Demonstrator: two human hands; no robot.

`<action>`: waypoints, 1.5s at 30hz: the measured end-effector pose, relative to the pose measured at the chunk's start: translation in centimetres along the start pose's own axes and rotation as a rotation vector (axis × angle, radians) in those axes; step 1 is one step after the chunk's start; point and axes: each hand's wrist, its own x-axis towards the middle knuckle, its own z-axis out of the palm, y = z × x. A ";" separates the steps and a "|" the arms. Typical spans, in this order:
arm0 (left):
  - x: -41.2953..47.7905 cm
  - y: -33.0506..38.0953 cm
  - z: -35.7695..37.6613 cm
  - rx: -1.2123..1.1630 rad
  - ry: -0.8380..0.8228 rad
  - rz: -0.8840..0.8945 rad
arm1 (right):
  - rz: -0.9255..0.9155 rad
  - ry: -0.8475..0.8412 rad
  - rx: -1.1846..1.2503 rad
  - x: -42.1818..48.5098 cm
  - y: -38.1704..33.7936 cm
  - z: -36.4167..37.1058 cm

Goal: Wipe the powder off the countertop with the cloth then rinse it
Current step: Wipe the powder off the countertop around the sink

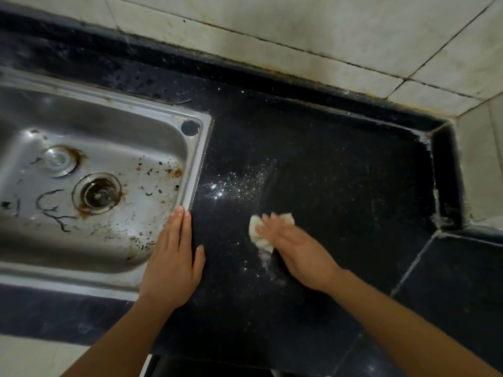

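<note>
Because the cloth (262, 240) is small and mostly hidden under the right hand (295, 250), whose straight fingers press it flat on the countertop (353, 172), 1 stroke could easily miss much of the powder (239, 183). The powder lies scattered just beyond the cloth, toward the sink (200, 159). A pale streak trails below the cloth, so a hard pull toward the body may smear grains or tip them over the front edge. The left hand (171, 257) lies flat, fingers together and thumb apart, with its fingertips touching the sink rim. It holds nothing and could drag through stray grains. The surface is black speckled stone, which makes fine powder hard to tell from flecks. The steel sink is stained around its drain (96, 193), and grimy pale wall tiles (299, 31) back the counter. No tap shows.
</note>
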 end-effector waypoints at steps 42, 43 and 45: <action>0.0 -0.1 0.0 -0.024 -0.001 0.009 | -0.028 0.112 -0.004 15.0 0.7 -1.9; 0.0 -0.1 0.0 -0.027 0.000 0.008 | -0.089 0.059 -0.009 13.0 -0.2 -1.4; 0.0 -0.2 0.0 -0.038 0.000 0.006 | -0.199 -0.048 -0.008 9.5 -1.4 -0.4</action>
